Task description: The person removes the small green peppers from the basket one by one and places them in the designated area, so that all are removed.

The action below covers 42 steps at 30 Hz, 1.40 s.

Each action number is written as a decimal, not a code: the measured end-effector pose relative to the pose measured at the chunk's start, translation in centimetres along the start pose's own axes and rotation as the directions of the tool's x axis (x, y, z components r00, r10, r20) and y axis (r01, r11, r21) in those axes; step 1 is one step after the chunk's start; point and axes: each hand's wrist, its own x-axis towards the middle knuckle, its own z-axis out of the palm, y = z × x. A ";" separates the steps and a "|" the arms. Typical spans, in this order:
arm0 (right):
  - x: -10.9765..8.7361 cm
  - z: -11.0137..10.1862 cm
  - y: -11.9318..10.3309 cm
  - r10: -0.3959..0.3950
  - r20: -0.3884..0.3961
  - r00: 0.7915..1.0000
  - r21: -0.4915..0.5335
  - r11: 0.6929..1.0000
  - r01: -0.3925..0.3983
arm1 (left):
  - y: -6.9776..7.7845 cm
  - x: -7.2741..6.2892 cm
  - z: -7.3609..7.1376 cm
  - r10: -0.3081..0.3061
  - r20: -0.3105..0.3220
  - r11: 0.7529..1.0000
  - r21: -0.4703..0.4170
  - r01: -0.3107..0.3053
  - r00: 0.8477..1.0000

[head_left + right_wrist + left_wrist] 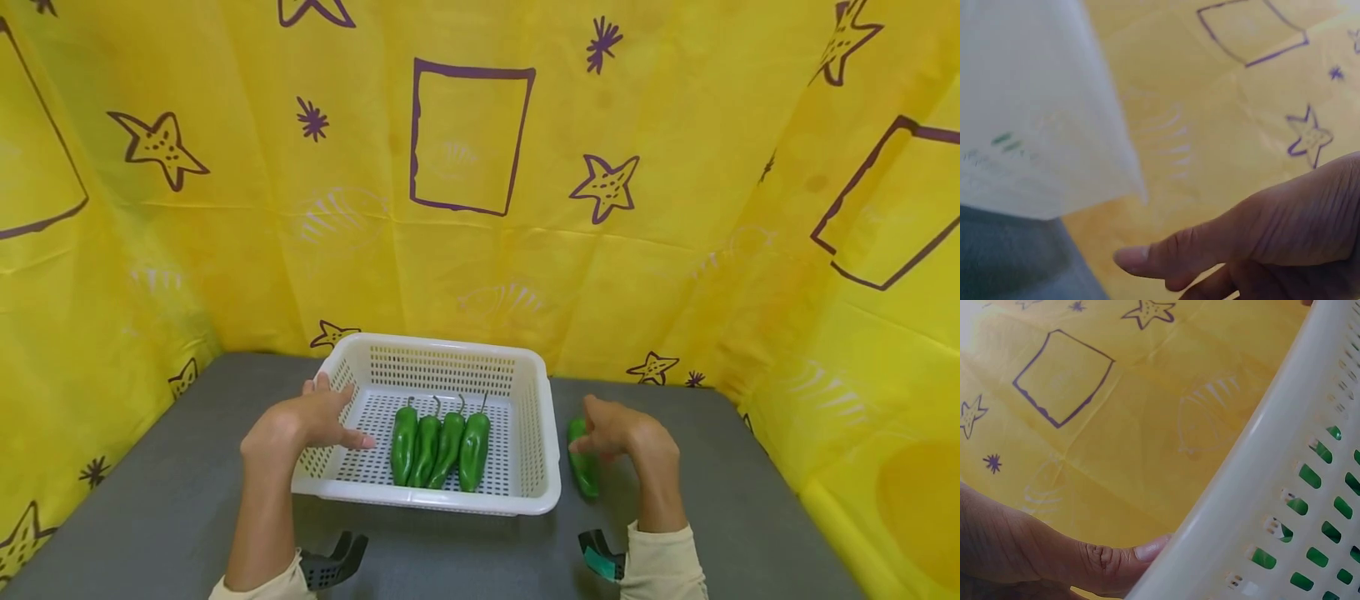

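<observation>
Several green chili peppers (439, 448) lie side by side in a white perforated plastic basket (423, 497), stems pointing away from me. My left hand (303, 419) is over the basket's left side, its fingers spread and the thumb reaching across the interior. In the left wrist view, the thumb (1116, 562) overlaps the basket's rim. To the right of the basket, another green chili pepper (584, 471) lies on the grey table. My right hand (618, 431) is over it, partly covering it. The right wrist view has the thumb (1191, 250) extended, with no pepper visible there.
The grey table (150, 492) extends around the basket. A yellow cloth (480, 250) with purple stars and fish drawings hangs behind it and along both sides. Each wrist wears a black mount, the left one (335, 564) near the front of the table.
</observation>
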 end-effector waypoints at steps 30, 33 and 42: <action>1.1 2.2 -6.3 -0.454 -0.197 0.869 -0.322 0.867 0.379 | 0.2 -0.1 -0.2 -0.005 -0.003 1.000 0.011 0.005 1.000; 1.3 2.6 -6.7 -0.467 -0.175 0.867 -0.343 0.854 0.390 | 0.1 -0.1 -0.1 -0.003 -0.003 1.000 0.009 0.003 1.000; 2.0 3.6 -7.5 -0.488 -0.093 0.868 -0.325 0.839 0.437 | 0.2 -0.1 -0.1 -0.005 -0.007 1.000 0.008 0.005 1.000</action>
